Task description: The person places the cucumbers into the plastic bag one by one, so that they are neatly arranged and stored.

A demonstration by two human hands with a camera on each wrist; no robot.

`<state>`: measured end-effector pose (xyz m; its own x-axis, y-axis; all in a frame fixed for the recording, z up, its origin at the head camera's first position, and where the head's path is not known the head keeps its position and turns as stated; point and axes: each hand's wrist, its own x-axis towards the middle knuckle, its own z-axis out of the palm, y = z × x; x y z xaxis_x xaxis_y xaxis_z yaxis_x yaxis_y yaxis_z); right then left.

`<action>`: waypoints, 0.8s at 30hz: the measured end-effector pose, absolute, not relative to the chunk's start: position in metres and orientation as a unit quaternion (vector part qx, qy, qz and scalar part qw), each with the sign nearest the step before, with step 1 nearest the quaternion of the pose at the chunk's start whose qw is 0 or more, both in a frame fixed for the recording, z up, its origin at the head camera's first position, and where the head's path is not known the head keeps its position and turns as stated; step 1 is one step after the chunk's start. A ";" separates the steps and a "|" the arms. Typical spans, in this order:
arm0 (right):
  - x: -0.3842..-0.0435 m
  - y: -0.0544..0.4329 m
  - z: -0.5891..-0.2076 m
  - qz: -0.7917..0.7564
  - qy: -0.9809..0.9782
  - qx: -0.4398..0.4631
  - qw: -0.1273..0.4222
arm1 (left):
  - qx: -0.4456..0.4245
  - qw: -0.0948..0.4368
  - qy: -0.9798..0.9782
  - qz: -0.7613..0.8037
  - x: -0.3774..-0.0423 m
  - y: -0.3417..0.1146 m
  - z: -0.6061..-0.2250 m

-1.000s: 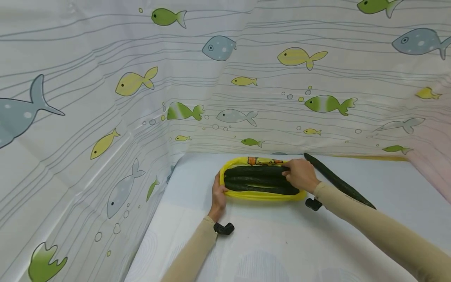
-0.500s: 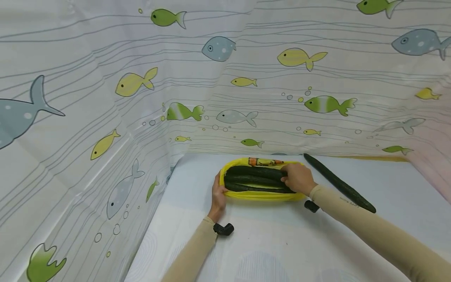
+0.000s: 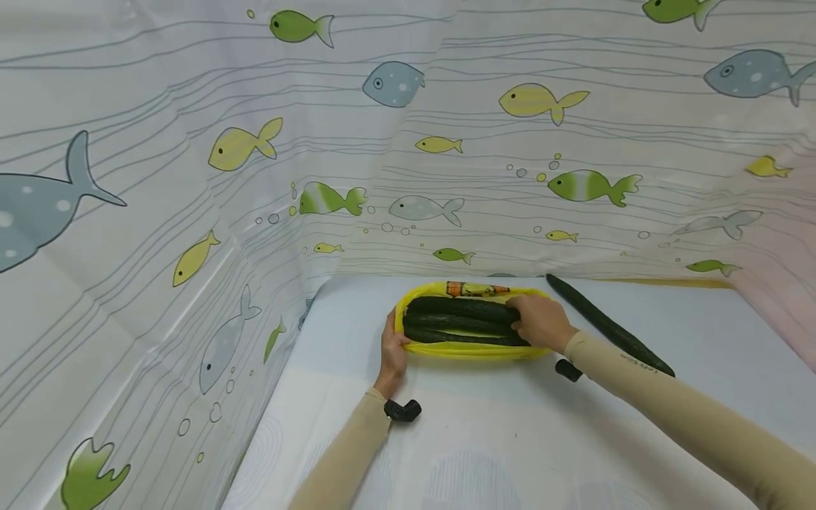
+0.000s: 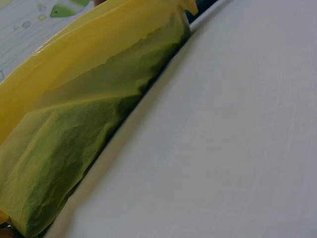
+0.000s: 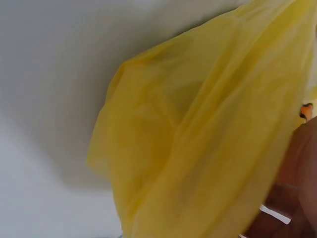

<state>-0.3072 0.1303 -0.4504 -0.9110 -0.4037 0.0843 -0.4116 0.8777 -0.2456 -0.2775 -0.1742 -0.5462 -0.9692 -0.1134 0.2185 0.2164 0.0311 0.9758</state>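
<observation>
Several dark green cucumbers (image 3: pixel 462 324) lie side by side in a yellow plastic bag (image 3: pixel 481 350), whose mouth faces up. At its left end my left hand (image 3: pixel 393 352) grips the bag's rim, thumb on the near side; its other fingers are mostly hidden behind the bag. My right hand (image 3: pixel 539 322) reaches into the right end, fingers curled over the cucumbers' ends and holding the back one. In the left wrist view the bag's side (image 4: pixel 94 114) shows cucumber through the thin film. Loose folds of the bag (image 5: pixel 188 134) hang beside the right hand's fingers (image 5: pixel 299 173) in the right wrist view.
One more cucumber (image 3: pixel 608 324) lies slantwise on the white table (image 3: pixel 472 432), beyond the right forearm. A fish-patterned curtain (image 3: pixel 484 177) closes off the back and left sides. Each wrist wears a small black camera (image 3: pixel 402 411).
My right hand has moved slightly down over the cucumbers' right ends, and the back cucumber's right end has tipped nearer. The bag's right rim has come free of that hand. The left hand stays put.
</observation>
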 end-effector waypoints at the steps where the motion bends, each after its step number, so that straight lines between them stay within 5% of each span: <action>1: -0.306 0.132 -0.449 0.133 -0.968 0.213 0.020 | -0.035 0.119 -0.707 -0.696 -0.277 -0.174 -0.546; 17: -0.286 0.195 -0.433 0.187 -0.937 0.251 0.158 | -0.050 0.121 -0.701 -0.701 -0.277 -0.170 -0.546; 24: -0.281 0.238 -0.429 0.157 -0.952 0.230 0.131 | -0.046 0.130 -0.699 -0.702 -0.275 -0.172 -0.544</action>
